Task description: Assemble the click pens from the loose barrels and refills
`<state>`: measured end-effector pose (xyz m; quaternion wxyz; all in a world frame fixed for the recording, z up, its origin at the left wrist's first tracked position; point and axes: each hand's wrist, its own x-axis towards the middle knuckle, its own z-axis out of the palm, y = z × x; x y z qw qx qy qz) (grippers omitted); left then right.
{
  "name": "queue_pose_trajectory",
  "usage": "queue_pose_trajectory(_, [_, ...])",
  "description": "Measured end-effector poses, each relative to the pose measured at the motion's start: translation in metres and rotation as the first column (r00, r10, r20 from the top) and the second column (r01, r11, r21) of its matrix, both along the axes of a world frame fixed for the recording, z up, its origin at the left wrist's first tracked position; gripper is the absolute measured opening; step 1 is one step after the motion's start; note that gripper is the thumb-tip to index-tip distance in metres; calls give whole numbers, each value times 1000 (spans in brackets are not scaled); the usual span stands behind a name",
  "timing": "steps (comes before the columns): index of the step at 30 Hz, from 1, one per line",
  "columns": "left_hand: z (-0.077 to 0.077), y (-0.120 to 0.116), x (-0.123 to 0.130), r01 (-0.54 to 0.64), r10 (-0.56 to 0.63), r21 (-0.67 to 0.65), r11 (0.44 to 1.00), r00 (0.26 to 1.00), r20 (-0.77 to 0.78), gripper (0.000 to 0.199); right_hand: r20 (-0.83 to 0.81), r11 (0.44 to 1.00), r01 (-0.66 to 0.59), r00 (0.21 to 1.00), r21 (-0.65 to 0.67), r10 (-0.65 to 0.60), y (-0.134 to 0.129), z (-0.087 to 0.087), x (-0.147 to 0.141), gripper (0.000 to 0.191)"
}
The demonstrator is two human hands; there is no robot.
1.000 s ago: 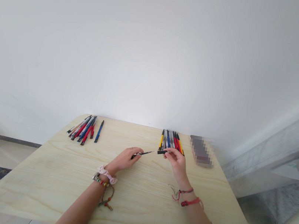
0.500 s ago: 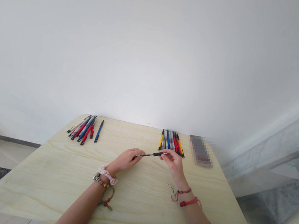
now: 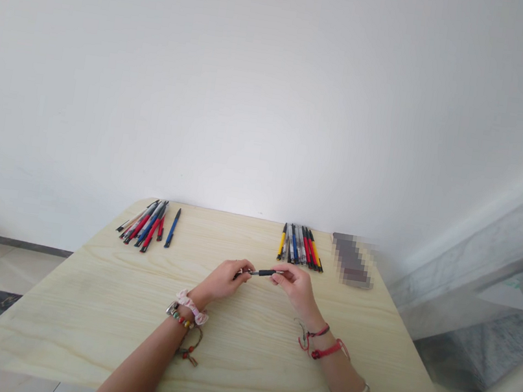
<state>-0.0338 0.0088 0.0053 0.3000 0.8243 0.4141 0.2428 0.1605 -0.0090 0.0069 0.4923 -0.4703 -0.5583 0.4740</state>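
Over the middle of the table, a pen (image 3: 266, 273) with a black grip lies almost level between my two hands. My left hand (image 3: 223, 281) is closed on its left part, mostly hidden by the fingers. At the other end, my right hand (image 3: 297, 289) pinches the tip side of the black grip between thumb and fingers. A short grey length of the pen shows between the left fingertips and the grip. Whether the pen is in one piece or two parts I cannot tell.
On the pale wooden table (image 3: 236, 362), a pile of pens (image 3: 145, 224) lies at the back left, with a single blue pen (image 3: 173, 228) beside it. A row of pens (image 3: 301, 248) lies back right, near a blurred dark flat object (image 3: 352, 262). A white wall (image 3: 277, 93) stands behind.
My right hand has come closer to the left one, bringing the black grip with it. Less of the thin length between the hands shows now.
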Motion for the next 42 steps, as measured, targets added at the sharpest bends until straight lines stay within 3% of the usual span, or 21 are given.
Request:
queue_pose_trajectory(4, [0, 0, -2, -17, 18, -17, 1000, 999, 27, 16, 39, 1000, -16, 999, 6, 16, 1, -4, 0, 23])
queue_pose_trajectory(12, [5, -5, 4, 24, -22, -31, 999, 998, 66, 13, 160, 987, 31, 985, 158, -56, 4, -1, 9, 21])
queue_pose_trajectory(24, [6, 0, -5, -8, 13, 110, 994, 999, -40, 19, 16, 969, 206, 977, 135, -210, 4, 13, 18, 19])
queue_pose_trajectory(33, [7, -2, -1, -36, 40, 82, 996, 998, -44, 19, 45, 983, 113, 992, 146, -121, 2, 8, 10, 20])
queue_pose_trajectory(42, [9, -4, 1, -44, 42, 33, 999, 998, 53, 17, -12, 971, 120, 993, 209, -120, 0, 19, 21, 13])
